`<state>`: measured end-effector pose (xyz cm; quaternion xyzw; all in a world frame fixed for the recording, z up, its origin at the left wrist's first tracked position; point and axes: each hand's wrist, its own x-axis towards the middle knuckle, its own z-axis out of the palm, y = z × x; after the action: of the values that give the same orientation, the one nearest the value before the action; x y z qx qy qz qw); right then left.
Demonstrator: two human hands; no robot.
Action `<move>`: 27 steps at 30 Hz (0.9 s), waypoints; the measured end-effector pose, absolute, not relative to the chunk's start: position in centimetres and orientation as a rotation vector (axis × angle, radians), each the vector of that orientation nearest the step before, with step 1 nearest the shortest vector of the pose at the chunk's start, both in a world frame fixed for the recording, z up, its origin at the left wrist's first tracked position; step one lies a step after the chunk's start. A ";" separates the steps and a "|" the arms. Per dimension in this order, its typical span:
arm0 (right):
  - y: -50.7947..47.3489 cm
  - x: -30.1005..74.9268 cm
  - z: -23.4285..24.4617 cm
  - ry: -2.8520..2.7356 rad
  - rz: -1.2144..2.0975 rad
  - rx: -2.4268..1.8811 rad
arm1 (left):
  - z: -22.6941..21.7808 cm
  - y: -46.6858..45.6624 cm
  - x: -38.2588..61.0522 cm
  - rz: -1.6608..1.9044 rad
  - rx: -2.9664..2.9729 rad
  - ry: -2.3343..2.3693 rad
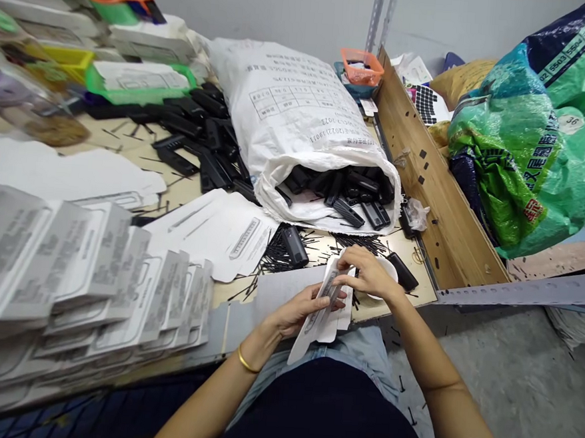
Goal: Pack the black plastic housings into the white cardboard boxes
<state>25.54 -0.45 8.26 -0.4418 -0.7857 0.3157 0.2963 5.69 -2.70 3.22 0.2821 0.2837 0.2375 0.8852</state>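
Note:
A white printed cardboard sleeve (309, 328) is held upright and tilted above my lap, at the table's front edge. My left hand (297, 311) is closed round its lower part, thumb on the printed face. At its upper edge the fingers of my right hand (369, 271) are pinched. Just behind it are more white card pieces (345, 309). A white round item (388, 269) is partly hidden by my right hand. Beyond my hands lie a black plastic case (294, 246) and loose thin black sticks (275, 252); another black case (401, 272) is to the right.
A white woven sack (301, 99) lies open toward me, with several black cases inside. Stacked printed boxes (117, 287) and flat white cards (221, 231) cover the left. A wooden board (439, 189) edges the table at right, with green plastic bags (521, 161) beyond.

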 end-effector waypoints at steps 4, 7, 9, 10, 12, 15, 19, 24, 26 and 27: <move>-0.7 25.2 7.1 -2.001 0.966 -1.061 | 3.3 -3.3 5.7 0.478 0.618 0.679; -1.5 24.5 5.5 -1.539 0.897 -1.195 | 3.8 -3.4 5.8 0.556 0.547 0.654; -2.2 23.5 4.3 -1.307 0.887 -1.289 | 4.2 -3.3 6.1 0.642 0.525 0.660; -2.6 22.8 3.7 -1.262 0.931 -1.308 | 4.4 -3.3 6.3 0.676 0.533 0.677; -3.1 21.6 2.6 -1.245 1.016 -1.320 | 4.5 -3.3 6.9 0.727 0.580 0.725; -3.1 20.2 1.5 -1.175 0.953 -1.385 | 4.2 -3.3 7.6 0.786 0.624 0.816; -2.5 19.5 1.0 -1.071 0.971 -1.339 | 3.7 -3.0 7.4 0.861 0.568 0.894; -2.0 19.0 0.9 -1.015 1.088 -1.246 | 3.1 -2.9 6.3 0.791 0.575 0.889; -1.5 18.9 0.8 -1.005 1.115 -1.266 | 3.0 -3.1 6.0 0.842 0.697 0.930; -1.3 18.8 0.7 -0.993 1.121 -1.279 | 2.9 -3.2 5.9 0.868 0.764 0.957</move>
<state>18.82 -1.31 0.74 -0.5410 -0.4202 0.4741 0.5532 5.92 -3.22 2.94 0.3473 0.4349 0.3944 0.7313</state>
